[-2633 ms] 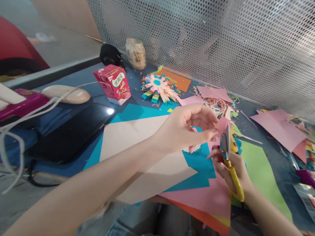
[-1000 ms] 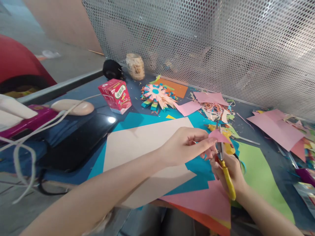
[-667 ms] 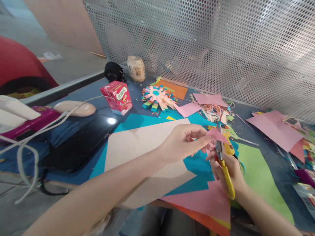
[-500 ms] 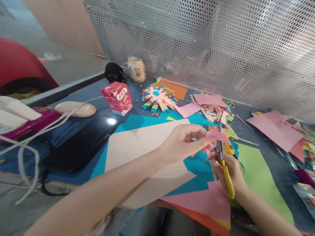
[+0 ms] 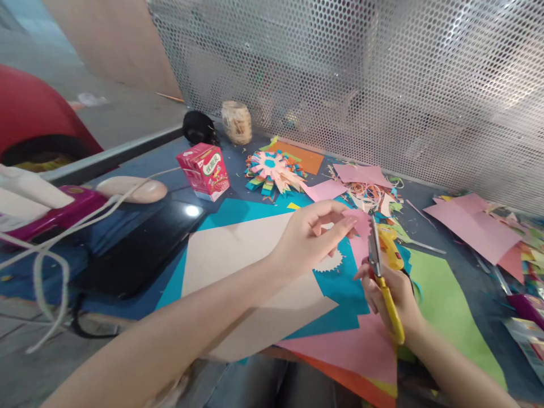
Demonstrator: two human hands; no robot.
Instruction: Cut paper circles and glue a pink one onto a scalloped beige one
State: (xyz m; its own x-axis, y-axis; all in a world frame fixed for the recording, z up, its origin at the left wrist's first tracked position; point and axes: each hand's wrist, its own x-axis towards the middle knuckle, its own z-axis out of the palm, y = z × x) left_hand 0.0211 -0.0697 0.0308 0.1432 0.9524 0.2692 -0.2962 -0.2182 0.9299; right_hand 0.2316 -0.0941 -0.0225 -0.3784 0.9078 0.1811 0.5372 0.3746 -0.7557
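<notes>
My left hand (image 5: 312, 235) pinches a pink paper piece (image 5: 362, 222) with a small-toothed right edge. My right hand (image 5: 391, 289) grips yellow-handled scissors (image 5: 391, 309), their blades pointing up along that toothed edge. Below my left hand, a white paper disc with a zigzag rim (image 5: 334, 263) lies on blue paper (image 5: 346, 289). A large pale sheet (image 5: 238, 249) is spread under my left forearm. Just beyond the scissors is a yellow glue gun (image 5: 391, 249), partly hidden by my right hand.
A layered paper flower (image 5: 272, 167) sits at the back, beside a pink drink carton (image 5: 204, 171). Paper scraps (image 5: 369, 192) are heaped near the perforated metal screen (image 5: 340, 73). Green paper (image 5: 442, 300) lies right; a black device (image 5: 136, 249) and white cable (image 5: 63, 272) lie left.
My left hand has drawn the pink paper left and slightly up, away from the blades. The white zigzag disc beneath is more visible. My right hand stays nearly in place with the scissors.
</notes>
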